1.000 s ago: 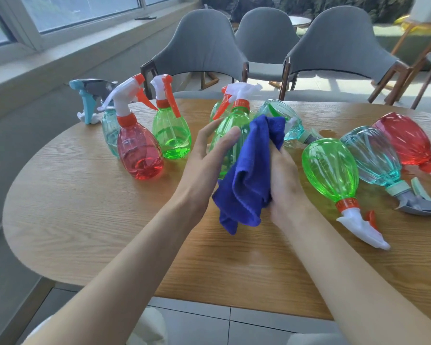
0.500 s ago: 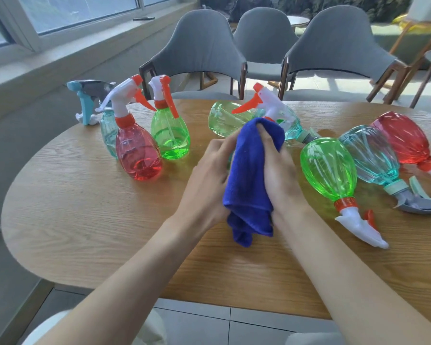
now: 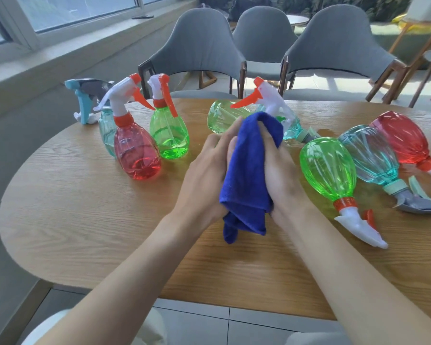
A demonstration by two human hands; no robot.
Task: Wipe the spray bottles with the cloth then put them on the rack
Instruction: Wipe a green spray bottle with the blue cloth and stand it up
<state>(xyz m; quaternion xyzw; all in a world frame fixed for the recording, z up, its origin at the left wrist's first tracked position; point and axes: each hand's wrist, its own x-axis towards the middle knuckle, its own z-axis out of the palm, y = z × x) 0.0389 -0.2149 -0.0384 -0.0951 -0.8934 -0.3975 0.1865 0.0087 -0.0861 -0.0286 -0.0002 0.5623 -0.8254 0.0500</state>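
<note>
Both hands are clasped round a blue cloth (image 3: 246, 170) over the middle of the wooden table (image 3: 85, 207). The cloth is wrapped over a spray bottle whose white head with orange trigger (image 3: 269, 100) sticks out above it; the bottle's body is hidden. My left hand (image 3: 204, 175) grips the wrapped bottle from the left. My right hand (image 3: 281, 170) grips the cloth from the right. A red bottle (image 3: 137, 155), a green bottle (image 3: 169, 135) and a teal bottle (image 3: 107, 130) stand upright at the left. No rack is in view.
On the right, a green bottle (image 3: 326, 165), a teal one (image 3: 371, 155) and a red one (image 3: 403, 138) lie on their sides. Behind the cloth lie another green bottle (image 3: 222, 115) and a teal one (image 3: 294, 128). Grey chairs (image 3: 199, 46) stand beyond the table.
The cloth went from hanging beside the green bottle to covering its body. The bottle's spray head now pokes out above the cloth, and both hands have closed in round it.
</note>
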